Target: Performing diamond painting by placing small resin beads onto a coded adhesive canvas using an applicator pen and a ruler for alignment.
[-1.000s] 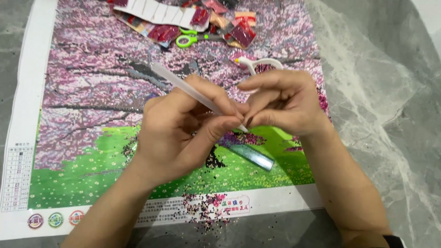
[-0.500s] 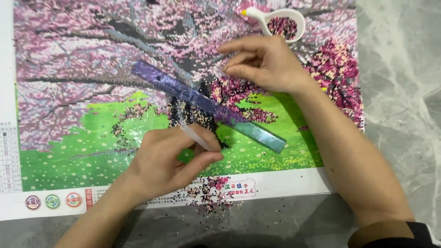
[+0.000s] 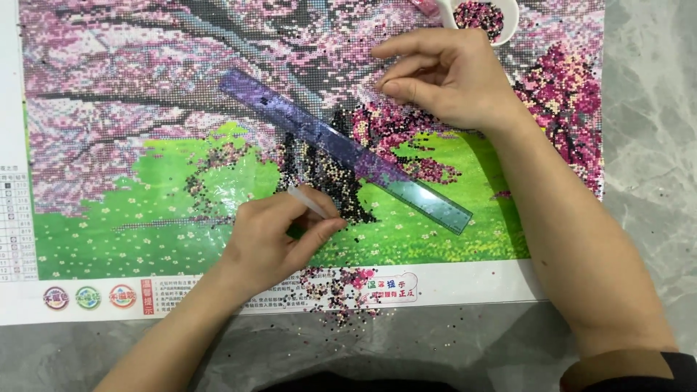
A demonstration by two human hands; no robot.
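A grey marbled worktop (image 3: 646, 145) carries a diamond-painting canvas (image 3: 145, 145); loose beads (image 3: 465, 330) lie scattered along its near edge.

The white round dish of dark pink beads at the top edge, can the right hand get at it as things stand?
Probably yes. The right hand rests on the canvas just below the white round dish, its fingers look empty, and nothing lies between them.
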